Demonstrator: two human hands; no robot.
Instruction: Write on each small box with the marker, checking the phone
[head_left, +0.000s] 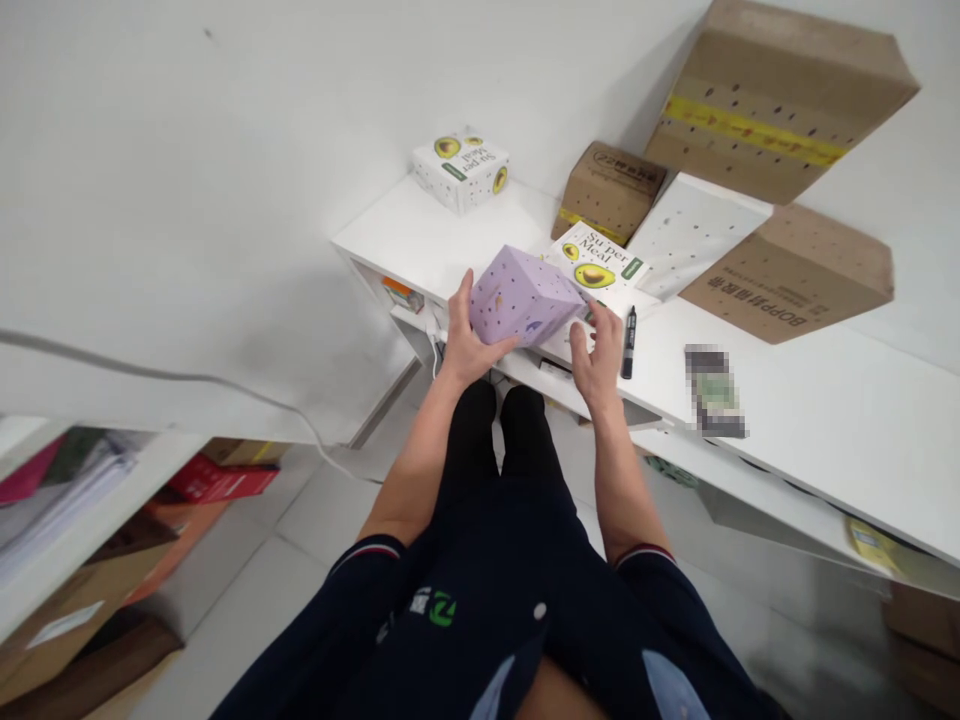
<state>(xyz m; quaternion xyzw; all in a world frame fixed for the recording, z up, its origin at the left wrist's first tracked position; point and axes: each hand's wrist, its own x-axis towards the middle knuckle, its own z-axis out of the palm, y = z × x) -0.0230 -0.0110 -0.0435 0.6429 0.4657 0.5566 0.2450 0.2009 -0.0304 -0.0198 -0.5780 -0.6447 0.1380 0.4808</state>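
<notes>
A purple speckled box (517, 290) is tilted above the front edge of the white desk. My left hand (466, 335) grips its left side, thumb along the lower edge and fingers up the side. Near the box's right end is my right hand (600, 355), thumb and fingers apart; whether a fingertip touches the box's corner I cannot tell. Behind the purple box lies a white avocado-print box (600, 262), partly covered by it. A black marker (629, 342) lies just right of my right hand.
Another avocado-print box (461, 170) stands at the desk's far left corner. Brown cartons (780, 95) and a white box (697, 225) line the wall. A blurred-out phone-sized item (715, 392) lies on the desk (847, 400). A shelf with papers (75, 510) is at left.
</notes>
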